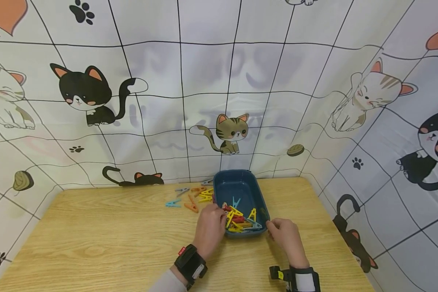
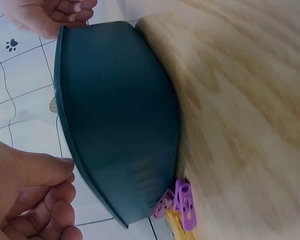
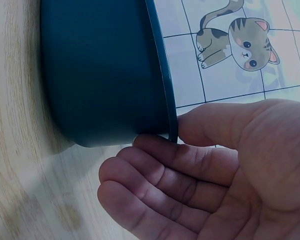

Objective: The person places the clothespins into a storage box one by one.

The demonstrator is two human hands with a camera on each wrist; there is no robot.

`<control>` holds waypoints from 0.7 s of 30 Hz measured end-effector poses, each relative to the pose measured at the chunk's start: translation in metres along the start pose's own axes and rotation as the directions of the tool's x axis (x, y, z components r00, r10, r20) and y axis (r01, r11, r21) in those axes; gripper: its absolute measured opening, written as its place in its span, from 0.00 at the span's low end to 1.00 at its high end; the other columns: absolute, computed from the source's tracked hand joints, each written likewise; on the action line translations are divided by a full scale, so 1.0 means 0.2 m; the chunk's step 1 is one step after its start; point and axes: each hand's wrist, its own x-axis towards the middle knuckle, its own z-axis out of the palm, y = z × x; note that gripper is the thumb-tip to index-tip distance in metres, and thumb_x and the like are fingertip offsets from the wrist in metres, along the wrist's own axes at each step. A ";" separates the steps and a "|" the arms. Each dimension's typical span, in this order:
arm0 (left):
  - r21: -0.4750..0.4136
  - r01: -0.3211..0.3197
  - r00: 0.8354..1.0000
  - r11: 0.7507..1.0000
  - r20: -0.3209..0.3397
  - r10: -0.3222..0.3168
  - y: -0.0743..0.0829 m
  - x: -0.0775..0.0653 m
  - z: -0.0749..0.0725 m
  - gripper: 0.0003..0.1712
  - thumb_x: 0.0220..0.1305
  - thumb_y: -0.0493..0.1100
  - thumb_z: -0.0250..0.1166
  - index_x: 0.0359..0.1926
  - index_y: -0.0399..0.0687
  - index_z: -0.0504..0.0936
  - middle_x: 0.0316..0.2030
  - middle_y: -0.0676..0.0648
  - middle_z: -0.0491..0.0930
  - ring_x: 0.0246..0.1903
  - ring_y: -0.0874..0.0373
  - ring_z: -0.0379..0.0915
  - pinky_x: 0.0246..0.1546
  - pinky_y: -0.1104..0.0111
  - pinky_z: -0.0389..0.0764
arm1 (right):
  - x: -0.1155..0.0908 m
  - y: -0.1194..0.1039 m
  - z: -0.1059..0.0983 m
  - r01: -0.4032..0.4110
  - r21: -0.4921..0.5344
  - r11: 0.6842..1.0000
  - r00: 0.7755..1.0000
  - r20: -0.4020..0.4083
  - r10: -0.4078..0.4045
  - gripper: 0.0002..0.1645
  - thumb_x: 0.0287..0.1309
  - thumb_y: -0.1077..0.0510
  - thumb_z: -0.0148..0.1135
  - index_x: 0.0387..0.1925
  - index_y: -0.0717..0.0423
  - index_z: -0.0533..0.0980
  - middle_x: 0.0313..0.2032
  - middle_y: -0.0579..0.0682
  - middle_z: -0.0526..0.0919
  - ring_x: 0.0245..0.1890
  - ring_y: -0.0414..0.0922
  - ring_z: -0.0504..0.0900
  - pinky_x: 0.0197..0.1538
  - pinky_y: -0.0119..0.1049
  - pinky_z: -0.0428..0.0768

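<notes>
A dark blue plastic bin (image 1: 239, 186) stands on the table, its near half holding a heap of yellow, red and light blue clothespins (image 1: 237, 219). My left hand (image 1: 211, 225) is over the bin's left rim, fingers curled and thumb tip right at the edge; I cannot tell whether a clothespin is between its fingertips. At the near right corner, my right hand (image 1: 285, 237) pinches the bin's rim (image 3: 165, 80) between thumb and index finger, the other fingers bent below it. Purple clothespins (image 2: 185, 204) lie against the bin's outside in the left wrist view.
Left of the bin, several loose clothespins lie on the wooden table (image 1: 113, 231), among them an orange one (image 1: 192, 205) and a light blue one (image 1: 173, 203). A cat-printed sheet (image 1: 149, 121) rises behind the table and along its right side.
</notes>
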 end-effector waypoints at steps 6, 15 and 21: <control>-0.004 0.049 0.999 0.999 -0.016 -0.049 -0.06 0.01 -0.05 0.06 0.61 0.33 0.73 0.27 0.43 0.89 0.26 0.51 0.78 0.29 0.56 0.76 0.32 0.65 0.78 | 0.00 0.01 0.00 -0.005 0.004 1.000 1.000 -0.002 0.005 0.17 0.71 0.59 0.58 0.27 0.62 0.83 0.18 0.45 0.77 0.22 0.43 0.71 0.28 0.36 0.67; 0.055 0.052 0.998 0.997 -0.050 -0.049 -0.24 0.03 -0.12 0.06 0.59 0.32 0.74 0.25 0.40 0.88 0.23 0.50 0.75 0.26 0.56 0.72 0.30 0.65 0.74 | 0.00 0.01 0.01 -0.023 0.012 1.000 1.000 -0.003 0.023 0.16 0.70 0.59 0.59 0.27 0.62 0.84 0.18 0.46 0.77 0.21 0.43 0.71 0.28 0.36 0.67; 0.117 0.048 0.999 0.992 -0.017 -0.046 -0.39 0.05 -0.15 0.07 0.59 0.32 0.74 0.25 0.38 0.87 0.24 0.47 0.76 0.28 0.52 0.74 0.34 0.60 0.77 | 0.00 0.01 0.00 -0.003 0.014 1.000 1.000 -0.003 0.003 0.16 0.71 0.59 0.59 0.27 0.62 0.84 0.19 0.45 0.78 0.22 0.43 0.72 0.28 0.37 0.68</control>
